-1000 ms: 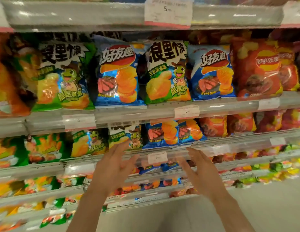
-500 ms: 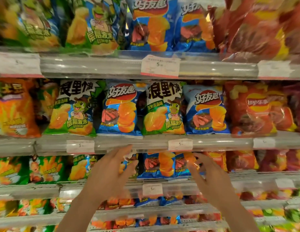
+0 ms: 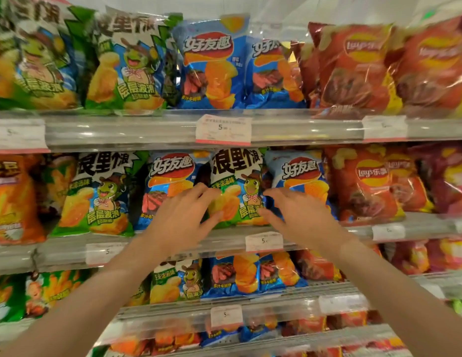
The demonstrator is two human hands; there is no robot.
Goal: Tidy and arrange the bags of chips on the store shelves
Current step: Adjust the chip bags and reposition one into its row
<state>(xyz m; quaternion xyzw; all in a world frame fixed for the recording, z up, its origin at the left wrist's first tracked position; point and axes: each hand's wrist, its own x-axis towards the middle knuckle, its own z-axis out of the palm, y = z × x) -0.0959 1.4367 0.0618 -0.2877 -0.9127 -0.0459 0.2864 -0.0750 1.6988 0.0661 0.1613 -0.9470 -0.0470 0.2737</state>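
The green crinkly foil chip bag with the cartoon frog [image 3: 236, 188] stands upright on the second shelf from the top, its lower half between my two hands. I see my left hand [image 3: 184, 219] at the bag's left edge, fingers spread, fingertips [image 3: 208, 189] lying on the bag's lower left corner. My right hand [image 3: 298, 215] mirrors it on the other side, fingers splayed, fingertips [image 3: 267, 193] at the bag's right edge. Neither hand is clenched; whether the bag is actually pinched or only touched I cannot tell.

Just left of my left fingers, partly under the palm: a blue glossy chip bag with a red oval logo [image 3: 168, 181]. Just right of my right fingers, partly behind the hand: a second blue bag of the same print [image 3: 299, 173]. Further left of the left hand, another green frog bag [image 3: 96, 194], then an orange bag [image 3: 13, 199]. Further right of the right hand, a red glossy chip bag with a yellow round logo [image 3: 364, 184].

Below both wrists runs the clear plastic shelf rail [image 3: 224, 240] with a white price tag [image 3: 264, 240] under the right fingers. Above the fingertips, the upper shelf rail carries a larger white price label [image 3: 223, 129], with green, blue and red bags on top. Lower shelves beneath my forearms hold more of the same.
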